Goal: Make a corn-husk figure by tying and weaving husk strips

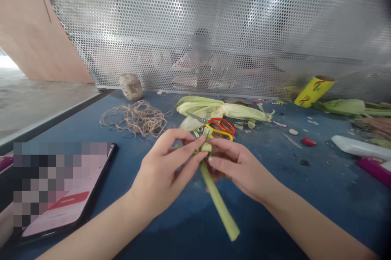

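Observation:
Between my hands is a pale green husk stalk, rolled narrow, its long end slanting down to the right. A folded or knotted bit of husk shows at its top. My left hand pinches this upper part between thumb and fingers. From the other side my right hand closes on the same spot, some of its fingers hidden behind the stalk. Just beyond the fingertips lie scissors with one red and one yellow handle. They rest against loose pale green husks.
A tangle of brown twine lies left of the husks, near a whitish spool-like roll. A phone is at left. To the right are a yellow tube, a red piece and a white object. Perforated metal stands behind.

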Motion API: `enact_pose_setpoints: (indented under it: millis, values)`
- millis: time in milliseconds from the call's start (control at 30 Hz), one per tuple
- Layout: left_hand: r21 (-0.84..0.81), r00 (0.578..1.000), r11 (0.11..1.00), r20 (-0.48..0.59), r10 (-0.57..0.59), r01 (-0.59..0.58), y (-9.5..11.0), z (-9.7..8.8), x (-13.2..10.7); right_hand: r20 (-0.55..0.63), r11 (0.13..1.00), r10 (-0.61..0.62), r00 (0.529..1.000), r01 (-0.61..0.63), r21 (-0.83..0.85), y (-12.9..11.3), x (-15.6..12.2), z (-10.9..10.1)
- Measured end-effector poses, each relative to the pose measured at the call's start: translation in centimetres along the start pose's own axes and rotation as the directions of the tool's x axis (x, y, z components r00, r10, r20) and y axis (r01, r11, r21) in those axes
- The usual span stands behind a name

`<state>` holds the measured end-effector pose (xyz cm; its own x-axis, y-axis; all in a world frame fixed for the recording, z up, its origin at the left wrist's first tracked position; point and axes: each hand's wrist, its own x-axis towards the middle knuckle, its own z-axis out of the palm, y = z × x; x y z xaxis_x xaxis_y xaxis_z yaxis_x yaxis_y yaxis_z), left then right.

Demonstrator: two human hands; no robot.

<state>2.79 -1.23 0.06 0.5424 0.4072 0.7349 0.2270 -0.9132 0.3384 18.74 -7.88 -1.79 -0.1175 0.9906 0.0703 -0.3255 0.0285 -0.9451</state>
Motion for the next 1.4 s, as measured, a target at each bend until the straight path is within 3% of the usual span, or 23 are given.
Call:
enact_pose_setpoints:
  millis: [200, 300, 467, 667, 767, 900, 1067, 1133, 1233, 1400]
  values:
    - [-0.213, 0.985, 0.966, 0.120, -0.123, 0.147, 0.1, -0.4, 0.8, -0.190, 0.998, -0.026, 0.981, 0.015, -0.059, -0.3, 0.3, -0.4]
    - [-0.347, 0.965, 0.906, 0.181, -0.189, 0.242, -0.2, -0.3, 0.9, -0.202, 0.997, -0.059, 0.978, 0.046, -0.066, -0.2, 0.4, -0.5]
    - [-0.520, 0.956, 0.804, 0.217, -0.200, 0.287, -0.6, 0.2, 0.7, -0.143, 0.997, -0.033, 0.989, 0.043, 0.067, 0.4, 0.6, -0.6]
    - [-0.486, 0.942, 0.841, 0.326, -0.079, 0.239, -0.2, -0.1, 0.7, 0.076, 0.932, -0.250, 0.965, 0.262, -0.252, 0.3, 0.2, -0.6]
    - [-0.414, 0.945, 0.883, 0.315, -0.088, 0.220, -0.2, -0.4, 0.7, 0.123, 0.835, -0.349, 0.929, 0.367, -0.410, -0.3, -0.2, -0.6]
    - [-0.465, 0.952, 0.867, 0.306, -0.036, 0.182, -0.6, -0.7, 0.7, 0.152, 0.772, -0.367, 0.918, 0.392, -0.500, -0.7, -0.6, -0.5]
    - [-0.599, 0.965, 0.783, 0.262, -0.009, 0.169, -0.5, -0.2, 0.6, 0.154, 0.773, -0.420, 0.895, 0.441, -0.457, -0.6, -0.4, -0.5]
    - [-0.686, 0.964, 0.687, 0.254, -0.081, 0.238, -0.2, 0.1, 0.5, 0.144, 0.813, -0.418, 0.897, 0.440, -0.381, -0.4, -0.2, -0.5]
    - [-0.742, 0.931, 0.565, 0.328, -0.161, 0.360, 0.0, 0.3, 0.4, 0.153, 0.875, -0.388, 0.909, 0.416, -0.249, -0.3, 0.0, -0.3]
    - [-0.656, 0.924, 0.690, 0.380, -0.048, 0.305, -0.4, 0.0, 0.4, 0.123, 0.922, -0.314, 0.941, 0.333, -0.198, -0.3, 0.0, -0.1]
